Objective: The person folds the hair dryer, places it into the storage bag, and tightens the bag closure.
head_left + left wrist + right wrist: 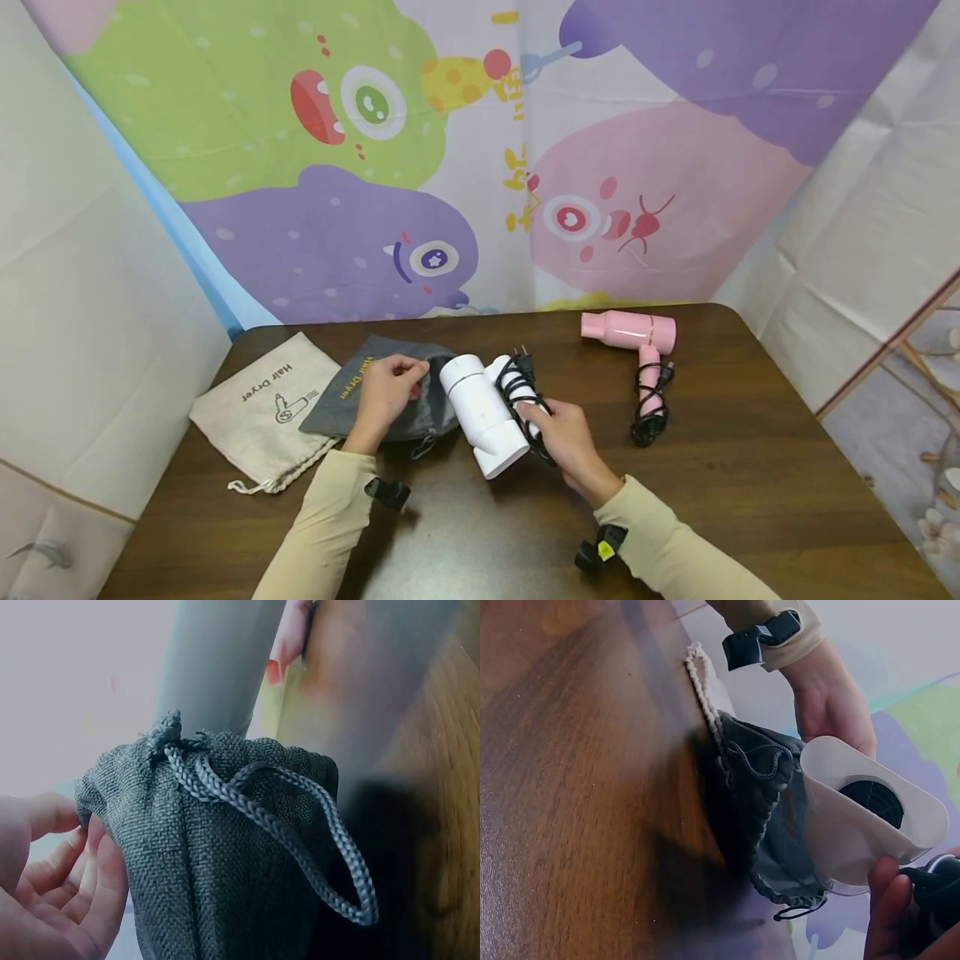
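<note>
My left hand (392, 392) pinches the mouth edge of a dark grey drawstring bag (217, 855), printed "Hair Dryer", and lifts that edge. The bag's cord (300, 847) hangs in a loop at the mouth. In my right hand (562, 437) is a white hair dryer (480, 408), gripped by its folded handle with a black cord (517, 383) wound round it. The dryer's rear end is right at the bag's opening in the head view. Its flat nozzle (855, 817) points toward me, with a dark grille inside.
On the left lies a cream drawstring bag (262, 400) with a hair dryer drawing, partly under the grey one. A pink hair dryer (630, 331) with a black cord wound on its handle lies at the right back of the brown table (712, 500). A cartoon curtain (495, 150) hangs behind.
</note>
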Demonstrator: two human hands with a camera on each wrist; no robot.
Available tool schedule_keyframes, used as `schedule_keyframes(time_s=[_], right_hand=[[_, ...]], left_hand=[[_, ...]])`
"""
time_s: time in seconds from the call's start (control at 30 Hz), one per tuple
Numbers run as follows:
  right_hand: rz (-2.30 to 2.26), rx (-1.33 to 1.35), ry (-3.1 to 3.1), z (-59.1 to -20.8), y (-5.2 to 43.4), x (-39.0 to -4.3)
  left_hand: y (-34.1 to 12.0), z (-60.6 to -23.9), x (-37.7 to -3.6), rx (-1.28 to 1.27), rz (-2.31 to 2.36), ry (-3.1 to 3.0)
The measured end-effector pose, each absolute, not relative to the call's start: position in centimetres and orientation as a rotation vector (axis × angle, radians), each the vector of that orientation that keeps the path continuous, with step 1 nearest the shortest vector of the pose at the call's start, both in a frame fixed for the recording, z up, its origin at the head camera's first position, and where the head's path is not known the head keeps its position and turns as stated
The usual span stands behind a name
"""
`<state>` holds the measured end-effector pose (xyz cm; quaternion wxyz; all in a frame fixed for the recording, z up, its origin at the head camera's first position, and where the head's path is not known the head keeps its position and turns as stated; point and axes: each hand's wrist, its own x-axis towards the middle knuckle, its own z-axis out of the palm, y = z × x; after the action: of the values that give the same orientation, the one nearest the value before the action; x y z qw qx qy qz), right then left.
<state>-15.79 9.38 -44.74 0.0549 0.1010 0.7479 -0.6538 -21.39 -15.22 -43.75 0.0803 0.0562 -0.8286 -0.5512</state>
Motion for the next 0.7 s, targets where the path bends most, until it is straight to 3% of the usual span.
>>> schedule_keyframes(time_s=[0.7], right_hand=[[-1.851, 0.165, 2.442, -45.4, 8.7, -15.5]], left_hand=[[-13.0, -43.2, -20.7, 0.084, -1.688, -2.506]])
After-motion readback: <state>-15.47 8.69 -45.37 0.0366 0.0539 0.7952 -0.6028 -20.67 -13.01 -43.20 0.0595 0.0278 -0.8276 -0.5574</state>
